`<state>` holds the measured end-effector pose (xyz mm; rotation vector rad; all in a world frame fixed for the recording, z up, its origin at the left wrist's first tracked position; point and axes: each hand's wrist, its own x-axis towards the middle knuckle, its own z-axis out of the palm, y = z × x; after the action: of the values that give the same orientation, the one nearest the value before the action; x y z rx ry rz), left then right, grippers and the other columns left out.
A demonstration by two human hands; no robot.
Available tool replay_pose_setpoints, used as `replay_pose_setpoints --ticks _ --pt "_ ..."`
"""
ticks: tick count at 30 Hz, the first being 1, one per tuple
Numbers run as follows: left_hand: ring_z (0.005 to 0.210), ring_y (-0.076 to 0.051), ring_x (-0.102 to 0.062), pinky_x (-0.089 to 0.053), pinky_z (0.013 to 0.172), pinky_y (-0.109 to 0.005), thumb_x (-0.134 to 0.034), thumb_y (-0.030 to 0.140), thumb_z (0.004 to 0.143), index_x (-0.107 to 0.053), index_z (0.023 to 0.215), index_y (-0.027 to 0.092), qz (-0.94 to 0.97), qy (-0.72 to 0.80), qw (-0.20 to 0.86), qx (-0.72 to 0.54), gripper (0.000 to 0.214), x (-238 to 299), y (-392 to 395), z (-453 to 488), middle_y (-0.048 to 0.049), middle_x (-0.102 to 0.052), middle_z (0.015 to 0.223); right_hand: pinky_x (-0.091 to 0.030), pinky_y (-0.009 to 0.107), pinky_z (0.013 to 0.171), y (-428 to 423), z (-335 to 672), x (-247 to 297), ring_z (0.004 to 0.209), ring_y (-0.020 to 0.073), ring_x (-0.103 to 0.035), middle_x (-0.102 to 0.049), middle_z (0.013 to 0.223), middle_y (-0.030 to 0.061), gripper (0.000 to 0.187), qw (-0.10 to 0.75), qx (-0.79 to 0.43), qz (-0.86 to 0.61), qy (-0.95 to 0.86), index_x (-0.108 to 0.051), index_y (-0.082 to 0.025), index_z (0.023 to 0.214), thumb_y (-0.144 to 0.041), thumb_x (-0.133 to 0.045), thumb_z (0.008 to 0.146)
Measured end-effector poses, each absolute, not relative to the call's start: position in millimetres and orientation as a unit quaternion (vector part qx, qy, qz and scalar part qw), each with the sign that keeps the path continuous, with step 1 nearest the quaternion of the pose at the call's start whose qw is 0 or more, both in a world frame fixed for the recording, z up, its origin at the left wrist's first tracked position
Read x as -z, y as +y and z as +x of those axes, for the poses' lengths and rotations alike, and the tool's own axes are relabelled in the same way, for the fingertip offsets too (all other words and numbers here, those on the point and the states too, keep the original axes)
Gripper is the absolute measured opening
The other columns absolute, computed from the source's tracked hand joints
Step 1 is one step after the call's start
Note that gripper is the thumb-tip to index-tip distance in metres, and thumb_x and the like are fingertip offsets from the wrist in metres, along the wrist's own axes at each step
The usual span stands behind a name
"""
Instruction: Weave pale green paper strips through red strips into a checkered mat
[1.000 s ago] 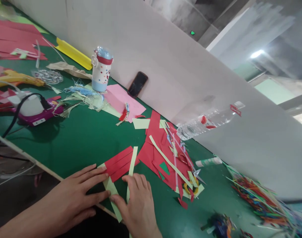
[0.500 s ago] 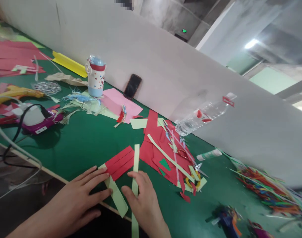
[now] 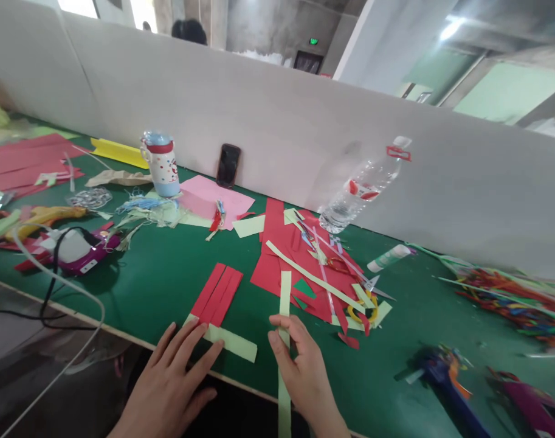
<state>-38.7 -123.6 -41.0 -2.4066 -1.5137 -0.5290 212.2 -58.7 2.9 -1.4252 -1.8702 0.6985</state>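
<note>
"How are the two hands?"

"The left hand (image 3: 179, 371) lies spread, grasping nothing, touching the pale band (image 3: 235, 344). The right hand (image 3: 302, 368) grasps a loose strip (image 3: 285, 295). The slit red paper (image 3: 219, 293) lies just beyond the left hand."

"Which step is it?"

"I judge, the strip is being prepared. The next move probably calls for bringing it leftward, the paper kept steady."

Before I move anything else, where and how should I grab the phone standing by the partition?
Probably grip the phone by its two long side edges, around the middle, coming from the front: it stands on end against the partition, so its back looks hard to reach, while both edges look free.
</note>
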Motion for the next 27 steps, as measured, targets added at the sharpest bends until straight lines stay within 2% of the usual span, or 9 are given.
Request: replay_pose_setpoints --ticks 6,11,14,18,21,24,27 --pt "0.135 -0.027 -0.044 -0.010 0.121 -0.042 -0.067 0.065 0.077 -0.050 0.141 0.037 -0.770 -0.592 0.091 0.221 0.071 46.9 -124.6 -14.5 -0.0055 -0.056 0.141 -0.057 0.023 0.070 -53.7 219.8 -4.0 0.084 0.0183 -0.069 -0.069 0.101 0.0070 0.026 0.353 -0.258 -0.542 -0.718 -0.068 -0.023 0.106 -0.041 -0.051 0.096" --pt "0.133 -0.027 -0.046 -0.006 0.120 -0.043 -0.061 0.079 0.073 -0.046 0.143 0.042 -0.771 -0.594 0.105 0.206 0.081 46.1 -122.9 -13.8 -0.0064 -0.056 0.141 -0.057 0.022 0.075 -44.8 225.2 -2.6 0.089 0.0185 -0.071 -0.071 0.100 0.0070 0.023 0.378 -0.257 -0.524 -0.719 -0.068 -0.023 0.104 -0.038 -0.054 0.096" --pt "0.133 -0.027 -0.045 -0.007 0.120 -0.042 -0.060 0.079 0.072 -0.044 0.143 0.045 -0.774 -0.594 0.107 0.193 0.081 44.5 -121.7 -14.3 -0.0064 -0.054 0.142 -0.057 0.021 0.074 -41.3 225.5 4.3 0.089 0.0184 -0.071 -0.071 0.099 0.0073 0.022 0.387 -0.272 -0.521 -0.711 -0.069 -0.022 0.102 -0.037 -0.054 0.095" --pt "0.129 -0.028 -0.047 -0.009 0.118 -0.044 -0.061 0.080 0.070 -0.045 0.139 0.053 -0.771 -0.600 0.108 0.182 0.076 41.9 -119.8 -12.0 -0.0049 -0.057 0.136 -0.056 0.019 0.063 -41.0 225.8 13.8 0.074 0.0162 -0.070 -0.070 0.092 0.0069 0.024 0.391 -0.299 -0.532 -0.688 -0.070 -0.021 0.100 -0.039 -0.054 0.096" --pt "0.128 -0.028 -0.047 -0.010 0.117 -0.044 -0.061 0.081 0.070 -0.045 0.138 0.055 -0.771 -0.603 0.106 0.174 0.074 40.1 -118.7 -11.8 -0.0036 -0.058 0.134 -0.057 0.021 0.061 -41.4 229.0 14.8 0.070 0.0164 -0.069 -0.069 0.090 0.0072 0.026 0.403 -0.320 -0.537 -0.668 -0.069 -0.020 0.100 -0.041 -0.054 0.096" --pt "0.129 -0.030 -0.045 -0.010 0.117 -0.046 -0.062 0.078 0.072 -0.044 0.140 0.053 -0.779 -0.595 0.102 0.168 0.074 40.3 -118.3 -12.9 -0.0036 -0.058 0.134 -0.058 0.024 0.064 -37.2 229.3 5.3 0.073 0.0177 -0.070 -0.070 0.096 0.0087 0.026 0.388 -0.338 -0.538 -0.668 -0.066 -0.019 0.107 -0.038 -0.051 0.098" --pt "0.131 -0.032 -0.041 -0.005 0.118 -0.049 -0.062 0.076 0.074 -0.048 0.140 0.047 -0.788 -0.580 0.096 0.184 0.073 43.7 -119.0 -13.0 -0.0030 -0.060 0.135 -0.058 0.032 0.080 -25.7 215.9 -13.6 0.091 0.0215 -0.069 -0.069 0.108 0.0110 0.026 0.328 -0.289 -0.493 -0.752 -0.064 -0.019 0.116 -0.030 -0.050 0.097"
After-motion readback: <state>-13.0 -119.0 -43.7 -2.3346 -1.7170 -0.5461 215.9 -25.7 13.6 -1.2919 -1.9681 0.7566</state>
